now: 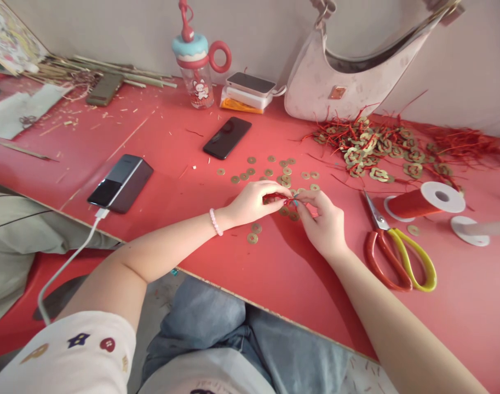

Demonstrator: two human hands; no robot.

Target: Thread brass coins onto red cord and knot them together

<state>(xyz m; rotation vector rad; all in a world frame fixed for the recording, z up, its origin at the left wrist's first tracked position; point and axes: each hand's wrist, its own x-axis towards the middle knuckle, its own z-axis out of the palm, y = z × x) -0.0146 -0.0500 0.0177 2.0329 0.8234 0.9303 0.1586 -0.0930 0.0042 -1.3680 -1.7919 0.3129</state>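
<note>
Over the red table my left hand (261, 201) and my right hand (322, 221) meet fingertip to fingertip. Both pinch a thin red cord (289, 201), which is small and partly hidden by the fingers. Round brass coins with holes (286, 179) lie scattered under and around my hands. Two more coins (252, 238) rest nearer the table edge, below my left wrist. To the right of my right hand lie scissors (381, 221) with one red and one yellow handle, blades slightly apart. Beyond them is a spool of red cord (414, 202) on its side.
A heap of coins knotted with red cord (368, 145) lies at the back right, before a pale pink handbag (356, 82). A black phone (227, 138), a cup (198, 76) and a charging device with a white cable (120, 183) stand leftward. Sticks (110, 71) lie along the wall.
</note>
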